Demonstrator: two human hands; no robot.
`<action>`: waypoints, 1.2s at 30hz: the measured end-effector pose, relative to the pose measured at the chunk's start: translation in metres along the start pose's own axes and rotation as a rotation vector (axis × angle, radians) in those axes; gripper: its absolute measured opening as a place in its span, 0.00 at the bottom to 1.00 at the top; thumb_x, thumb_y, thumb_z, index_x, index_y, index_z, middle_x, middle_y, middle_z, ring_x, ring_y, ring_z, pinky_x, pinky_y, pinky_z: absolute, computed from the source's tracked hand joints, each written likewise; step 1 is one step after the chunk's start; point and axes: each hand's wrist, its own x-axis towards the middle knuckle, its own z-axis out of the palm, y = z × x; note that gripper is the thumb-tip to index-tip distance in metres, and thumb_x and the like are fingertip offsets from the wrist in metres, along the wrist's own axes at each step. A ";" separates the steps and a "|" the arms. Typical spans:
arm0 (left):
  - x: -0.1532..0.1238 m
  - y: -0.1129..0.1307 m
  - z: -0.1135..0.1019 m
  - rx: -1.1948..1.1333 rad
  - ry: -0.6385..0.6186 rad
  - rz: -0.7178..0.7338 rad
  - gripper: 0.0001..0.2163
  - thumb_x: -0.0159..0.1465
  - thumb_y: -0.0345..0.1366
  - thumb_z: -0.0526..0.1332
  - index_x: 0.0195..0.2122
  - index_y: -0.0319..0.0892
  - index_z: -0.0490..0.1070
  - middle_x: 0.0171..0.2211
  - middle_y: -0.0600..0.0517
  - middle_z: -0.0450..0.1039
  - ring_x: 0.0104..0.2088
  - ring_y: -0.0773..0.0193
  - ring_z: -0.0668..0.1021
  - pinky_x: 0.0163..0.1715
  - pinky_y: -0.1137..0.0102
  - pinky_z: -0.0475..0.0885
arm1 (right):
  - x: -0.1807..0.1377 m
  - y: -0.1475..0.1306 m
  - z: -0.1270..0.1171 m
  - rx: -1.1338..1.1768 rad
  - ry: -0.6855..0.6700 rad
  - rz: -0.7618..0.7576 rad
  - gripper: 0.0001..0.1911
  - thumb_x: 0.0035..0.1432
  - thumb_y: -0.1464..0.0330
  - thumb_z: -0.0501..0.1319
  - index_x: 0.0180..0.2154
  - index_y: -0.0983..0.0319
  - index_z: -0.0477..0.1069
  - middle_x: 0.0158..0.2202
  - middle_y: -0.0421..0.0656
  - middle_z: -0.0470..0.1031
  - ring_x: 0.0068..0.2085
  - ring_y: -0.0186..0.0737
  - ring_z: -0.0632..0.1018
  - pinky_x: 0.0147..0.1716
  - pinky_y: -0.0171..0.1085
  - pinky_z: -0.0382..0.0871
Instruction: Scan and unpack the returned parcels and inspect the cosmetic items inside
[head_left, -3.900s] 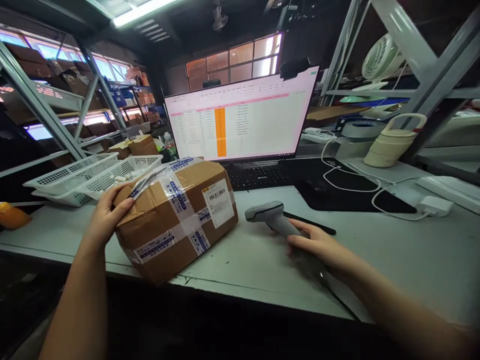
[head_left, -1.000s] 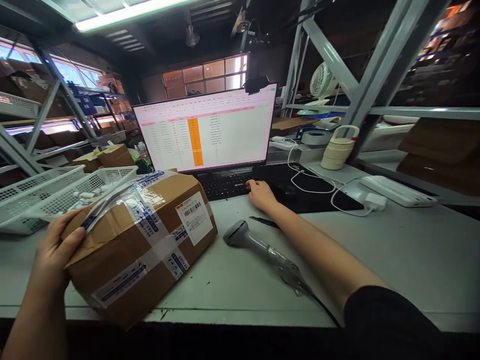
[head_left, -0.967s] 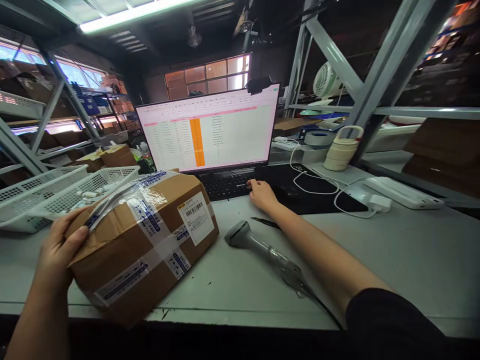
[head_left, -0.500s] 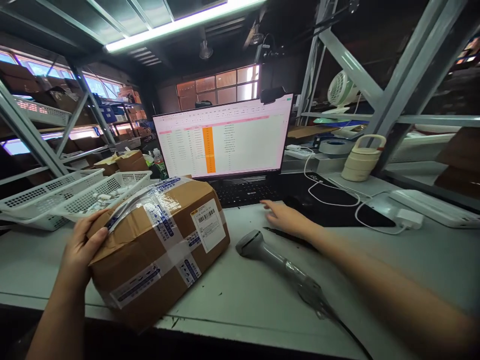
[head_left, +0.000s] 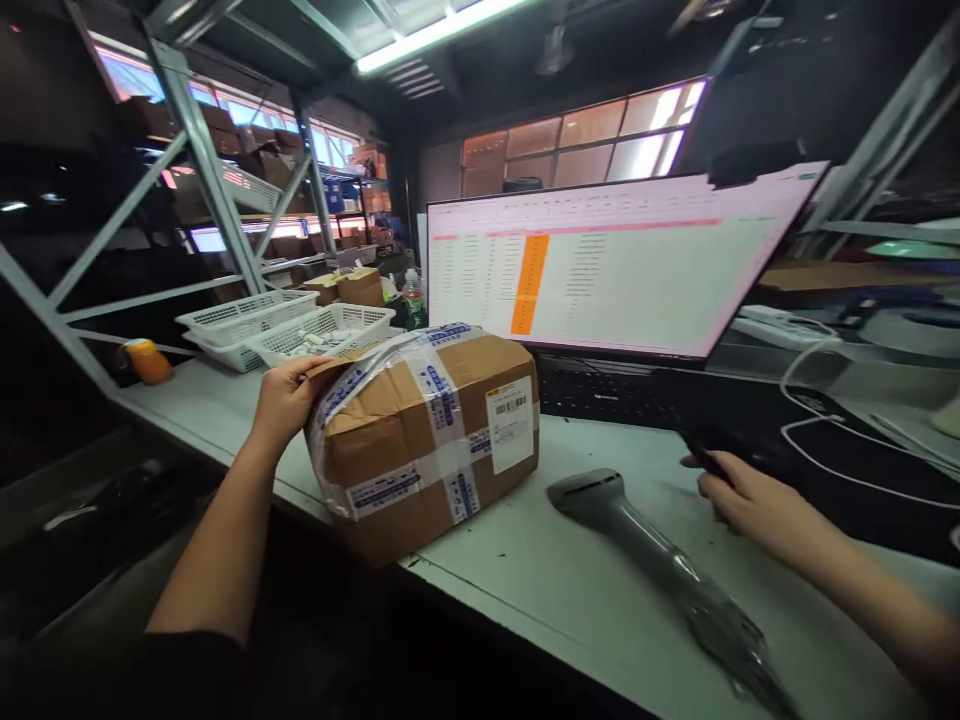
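Note:
A taped brown cardboard box (head_left: 420, 440) with a white barcode label (head_left: 510, 422) sits tilted at the front edge of the grey table (head_left: 540, 570). My left hand (head_left: 285, 400) grips its upper left corner, fingers curled over the loose tape. My right hand (head_left: 750, 500) lies on the table right of the box, its fingers closed on a thin black pen-like tool (head_left: 709, 450). A grey handheld barcode scanner (head_left: 600, 495) lies between the box and my right hand, untouched.
A monitor (head_left: 615, 265) showing a spreadsheet stands behind a black keyboard (head_left: 600, 395). White mesh baskets (head_left: 247, 312) and an orange object (head_left: 146, 360) sit at the far left. Metal shelving (head_left: 202, 170) rises on the left. White cables (head_left: 840, 440) trail at the right.
My right hand left the keyboard, came back toward me and closed on the black tool. The view swung to the left. My left hand stayed on the box.

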 end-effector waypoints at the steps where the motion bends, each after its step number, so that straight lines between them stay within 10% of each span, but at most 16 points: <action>1: 0.000 0.002 -0.003 0.000 -0.013 0.025 0.13 0.64 0.46 0.63 0.40 0.45 0.83 0.39 0.50 0.84 0.41 0.56 0.82 0.46 0.65 0.74 | 0.001 -0.016 -0.001 0.087 -0.034 0.047 0.12 0.56 0.57 0.57 0.37 0.55 0.73 0.24 0.46 0.74 0.23 0.47 0.74 0.24 0.46 0.69; 12: -0.038 0.058 -0.026 0.313 0.018 0.204 0.07 0.63 0.33 0.64 0.40 0.45 0.82 0.35 0.51 0.82 0.35 0.62 0.81 0.35 0.69 0.72 | -0.033 -0.210 0.054 0.693 -0.341 -0.128 0.16 0.58 0.56 0.61 0.45 0.58 0.71 0.58 0.49 0.73 0.53 0.51 0.78 0.31 0.39 0.79; 17: -0.049 0.064 -0.038 0.322 -0.022 0.436 0.12 0.69 0.32 0.59 0.49 0.45 0.80 0.40 0.50 0.82 0.38 0.62 0.82 0.37 0.70 0.74 | -0.030 -0.231 0.076 0.726 -0.208 -0.281 0.15 0.58 0.57 0.61 0.45 0.57 0.70 0.58 0.45 0.71 0.57 0.48 0.73 0.36 0.38 0.80; 24: -0.032 0.016 -0.046 0.364 0.035 0.743 0.10 0.68 0.34 0.64 0.48 0.49 0.81 0.36 0.51 0.83 0.35 0.64 0.83 0.35 0.72 0.75 | 0.014 -0.227 0.067 0.831 -0.024 -0.046 0.10 0.53 0.65 0.59 0.39 0.59 0.69 0.42 0.44 0.73 0.38 0.36 0.72 0.28 0.31 0.67; 31: 0.041 -0.002 -0.079 0.539 -0.191 0.217 0.13 0.64 0.44 0.64 0.46 0.47 0.82 0.32 0.52 0.81 0.35 0.56 0.80 0.38 0.64 0.75 | -0.074 -0.211 0.054 0.992 -0.251 0.109 0.14 0.51 0.61 0.63 0.39 0.59 0.69 0.35 0.45 0.76 0.28 0.36 0.72 0.20 0.32 0.60; 34: 0.070 -0.005 -0.072 0.443 -0.419 0.051 0.16 0.61 0.41 0.63 0.47 0.43 0.82 0.37 0.52 0.83 0.38 0.55 0.82 0.41 0.64 0.76 | -0.114 -0.219 0.062 1.115 -0.560 0.134 0.15 0.55 0.60 0.64 0.43 0.60 0.72 0.38 0.47 0.78 0.34 0.40 0.76 0.22 0.32 0.63; 36: 0.079 -0.006 -0.056 0.276 -0.507 -0.093 0.19 0.58 0.40 0.61 0.48 0.40 0.81 0.41 0.49 0.83 0.41 0.55 0.82 0.44 0.63 0.77 | -0.115 -0.225 0.066 1.177 -0.508 0.082 0.14 0.57 0.60 0.64 0.43 0.59 0.72 0.41 0.47 0.77 0.35 0.38 0.75 0.22 0.31 0.63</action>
